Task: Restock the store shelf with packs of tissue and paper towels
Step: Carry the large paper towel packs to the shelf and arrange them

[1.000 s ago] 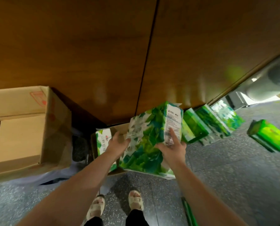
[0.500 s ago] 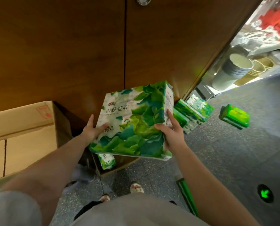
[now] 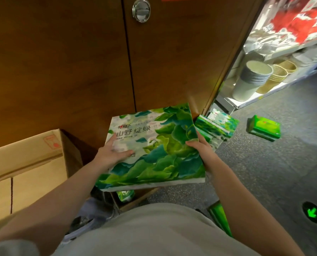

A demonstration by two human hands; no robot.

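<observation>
**Tissue pack held out in front of the cabinet**

Closest in, a pale shirt front fills the bottom of the view, with both bare forearms reaching out from it. The person holds a big tissue pack (image 3: 154, 146) printed with green leaves, its broad face tilted up, in the air above the floor and in front of the wooden cabinet doors (image 3: 61, 61). The left hand (image 3: 113, 154) clasps the pack's left edge, thumb lying across the printed face and the other fingers tucked out of sight behind. The right hand (image 3: 200, 150) grips the right edge, thumb on the face and fingers wrapped round the side.

Just under the pack sits a small open carton (image 3: 135, 199) with another green pack (image 3: 125, 194) poking out. A large cardboard box (image 3: 28, 172) stands to the left against the cabinet. Beyond the right hand, a few more green packs (image 3: 216, 126) lean at the cabinet's corner, and a single green pack (image 3: 264, 129) lies apart on the dark floor (image 3: 265, 172). A green arrow light (image 3: 313, 212) glows in the floor. Farthest off, shelves (image 3: 255, 97) carry stacked paper cups (image 3: 250, 80).
</observation>
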